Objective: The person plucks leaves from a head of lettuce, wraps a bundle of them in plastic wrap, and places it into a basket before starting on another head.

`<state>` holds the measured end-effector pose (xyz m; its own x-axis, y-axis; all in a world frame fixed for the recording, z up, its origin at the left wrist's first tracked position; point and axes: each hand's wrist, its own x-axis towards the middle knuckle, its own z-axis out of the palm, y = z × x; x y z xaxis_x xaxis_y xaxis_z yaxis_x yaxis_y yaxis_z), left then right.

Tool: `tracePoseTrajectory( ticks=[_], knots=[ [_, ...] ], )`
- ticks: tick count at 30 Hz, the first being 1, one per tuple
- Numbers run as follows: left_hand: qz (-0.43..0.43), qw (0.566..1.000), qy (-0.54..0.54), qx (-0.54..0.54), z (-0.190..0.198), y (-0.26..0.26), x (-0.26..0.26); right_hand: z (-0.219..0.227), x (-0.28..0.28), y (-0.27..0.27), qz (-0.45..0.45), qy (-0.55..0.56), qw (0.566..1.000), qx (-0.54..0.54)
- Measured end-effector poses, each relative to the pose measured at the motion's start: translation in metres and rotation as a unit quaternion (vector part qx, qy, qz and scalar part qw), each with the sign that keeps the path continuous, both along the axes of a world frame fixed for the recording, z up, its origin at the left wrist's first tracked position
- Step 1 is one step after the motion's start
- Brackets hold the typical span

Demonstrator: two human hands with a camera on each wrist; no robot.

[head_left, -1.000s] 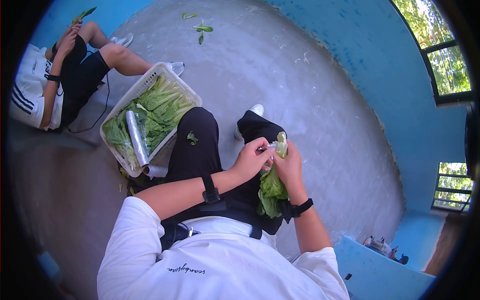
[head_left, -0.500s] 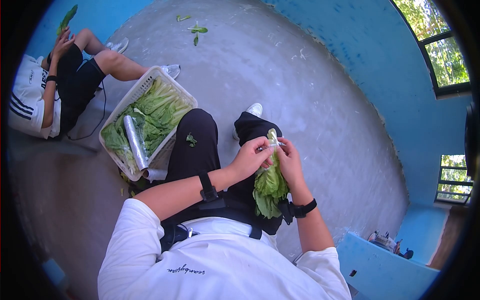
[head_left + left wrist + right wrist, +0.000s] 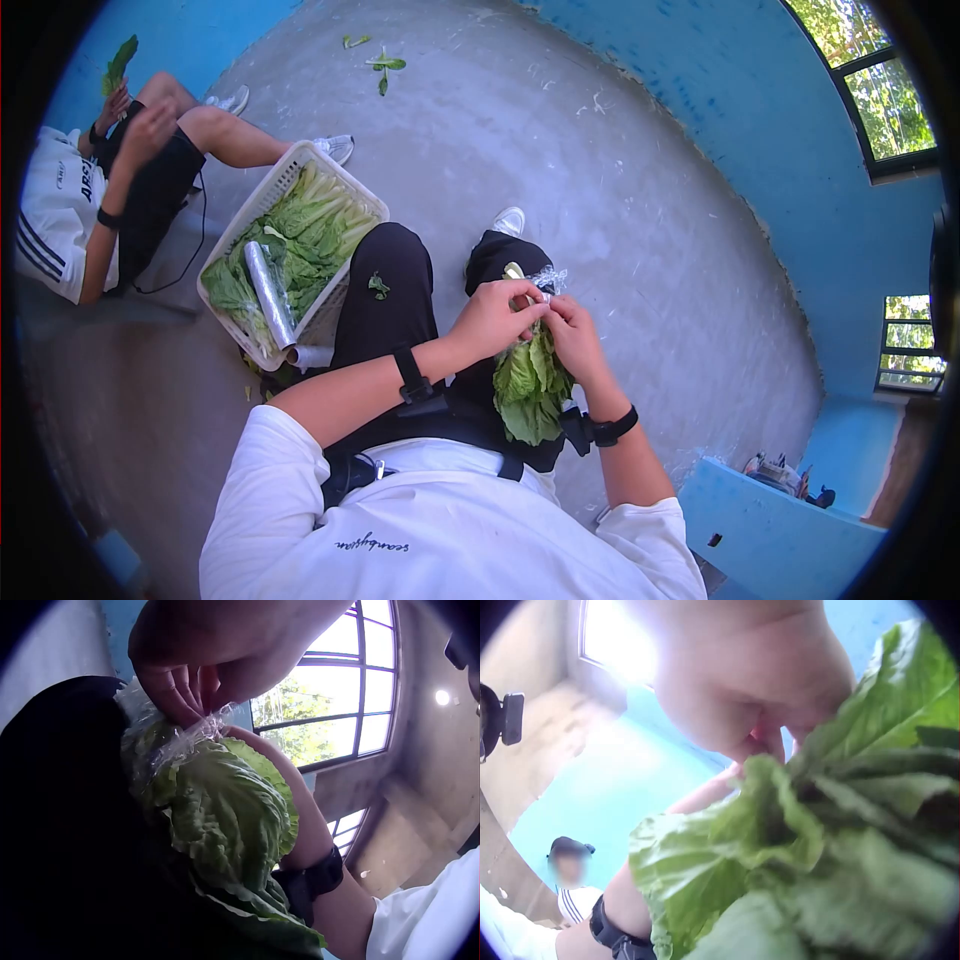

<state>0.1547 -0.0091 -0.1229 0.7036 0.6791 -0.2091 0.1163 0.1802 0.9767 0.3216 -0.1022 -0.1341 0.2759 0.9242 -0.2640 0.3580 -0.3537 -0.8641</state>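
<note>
The left hand (image 3: pixel 497 317) pinches clear film (image 3: pixel 549 279) between curled fingers and thumb, and the right hand (image 3: pixel 577 335) pinches the same film just beside it, the fingertips of both nearly meeting; exactly where the right fingertips press is partly hidden. The film is gathered around the stalk end of a leafy green bunch (image 3: pixel 530 388), crumpled and spreading beyond the fingers, with a pale stalk tip (image 3: pixel 513 270) showing past the left hand. The bunch lies over the person's right thigh, its broad leaves fanned toward the body. A black wristband (image 3: pixel 413 376) circles the left wrist and another (image 3: pixel 612 428) the right. On the dark trousers, a small leaf scrap (image 3: pixel 378 286) rests on the left thigh. Beside that leg stands a white basket (image 3: pixel 270 186) packed with leafy greens (image 3: pixel 317 222); a film roll (image 3: pixel 268 295) slants over them, its lower end at the rim by the near corner, and a second roll (image 3: pixel 313 356) sits just outside that corner. Farther out, another person (image 3: pixel 75 215) sits beyond the basket's far left edge, one hand holding up a green leaf (image 3: pixel 120 64). Loose leaves (image 3: pixel 384 68) lie on the grey floor (image 3: pixel 660 270).
</note>
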Motion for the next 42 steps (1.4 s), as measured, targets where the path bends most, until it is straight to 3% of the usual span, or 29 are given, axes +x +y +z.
tracePoseTrajectory(
  ticks=[4, 7, 8, 11, 12, 15, 22, 25, 28, 32, 35, 38, 41, 42],
  knots=[
    [-0.009, 1.0, 0.024, -0.017, 0.001, 0.004, -0.001, 0.018, 0.011, -0.002, -0.026, 0.118, 0.992, -0.049],
    [-0.004, 0.998, 0.029, -0.046, -0.002, 0.003, -0.002, 0.016, 0.03, -0.002, -0.021, 0.126, 0.991, -0.041],
    [-0.002, 0.998, 0.03, -0.058, -0.004, 0.003, -0.002, -0.004, 0.04, -0.006, -0.077, 0.093, 0.992, -0.022],
    [-0.022, 0.996, 0.034, -0.084, -0.001, 0.006, -0.004, -0.027, 0.043, -0.001, -0.221, 0.129, 0.966, -0.027],
    [-0.026, 0.995, 0.035, -0.087, -0.002, 0.006, -0.004, -0.022, 0.038, 0.002, -0.235, 0.172, 0.954, -0.073],
    [-0.038, 0.994, 0.039, -0.093, -0.002, 0.005, -0.005, -0.025, 0.042, 0.005, -0.146, 0.171, 0.964, -0.143],
    [-0.049, 0.994, 0.038, -0.09, -0.003, 0.004, -0.003, 0.017, 0.036, -0.002, -0.12, 0.151, 0.98, -0.045],
    [-0.061, 0.99, 0.025, -0.122, -0.006, 0.004, -0.002, 0.046, 0.02, 0.003, -0.085, 0.023, 0.995, -0.043],
    [-0.067, 0.977, 0.0, -0.201, -0.012, 0.005, 0.001, 0.067, -0.008, 0.009, -0.061, -0.021, 0.997, -0.035],
    [-0.04, 0.973, -0.009, -0.226, -0.011, 0.003, 0.0, 0.05, -0.036, -0.001, -0.043, 0.046, 0.998, -0.017],
    [-0.025, 0.934, -0.094, -0.343, -0.002, 0.003, -0.009, 0.034, -0.022, -0.011, -0.056, 0.041, 0.998, 0.0],
    [-0.005, 0.962, -0.103, -0.254, -0.014, 0.01, -0.028, 0.037, -0.021, -0.012, -0.028, 0.011, 0.999, 0.011],
    [0.072, 0.986, 0.017, -0.15, -0.044, 0.008, -0.029, 0.038, -0.02, -0.014, -0.018, 0.017, 1.0, -0.002],
    [0.057, 0.979, 0.059, -0.186, -0.045, 0.005, -0.022, 0.038, -0.019, -0.015, -0.018, 0.022, 1.0, 0.005]
  ],
)
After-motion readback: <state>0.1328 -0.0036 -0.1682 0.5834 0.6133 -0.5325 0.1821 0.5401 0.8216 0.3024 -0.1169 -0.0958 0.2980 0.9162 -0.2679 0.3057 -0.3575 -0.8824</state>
